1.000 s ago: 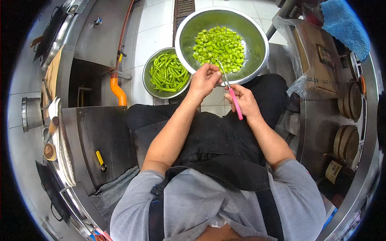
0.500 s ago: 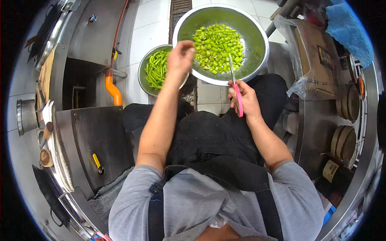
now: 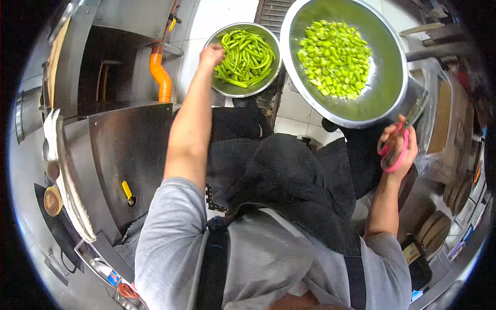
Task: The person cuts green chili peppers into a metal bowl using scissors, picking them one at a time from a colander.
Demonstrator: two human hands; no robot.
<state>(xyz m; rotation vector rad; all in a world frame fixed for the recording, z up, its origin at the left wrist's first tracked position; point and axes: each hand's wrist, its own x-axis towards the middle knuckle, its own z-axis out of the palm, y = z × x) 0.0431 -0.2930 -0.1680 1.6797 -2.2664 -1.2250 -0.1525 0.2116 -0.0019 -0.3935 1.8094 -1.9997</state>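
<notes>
My left hand (image 3: 212, 53) is at the left rim of the smaller metal bowl (image 3: 242, 95), its fingers curled together against the long green peppers (image 3: 245, 57) inside. Whether a pepper is between the fingertips is hidden. Pink-handled scissors (image 3: 395, 164) are gripped in my right hand (image 3: 408, 147), off the lower right of the large metal bowl (image 3: 382, 106). The blades point up and to the right, away from both bowls. Chopped green pepper pieces (image 3: 336, 59) lie heaped in the large bowl.
A steel cabinet (image 3: 129, 160) with a yellow-handled valve (image 3: 127, 192) stands on my left, near an orange pipe (image 3: 160, 77). A floor drain grate (image 3: 271, 15) runs behind the bowls. On the right is a cardboard box (image 3: 443, 113) with plastic wrapping.
My left hand has gone from beside the large bowl to the whole peppers. My right hand has carried the scissors from over the large bowl out to the right. The view has shifted.
</notes>
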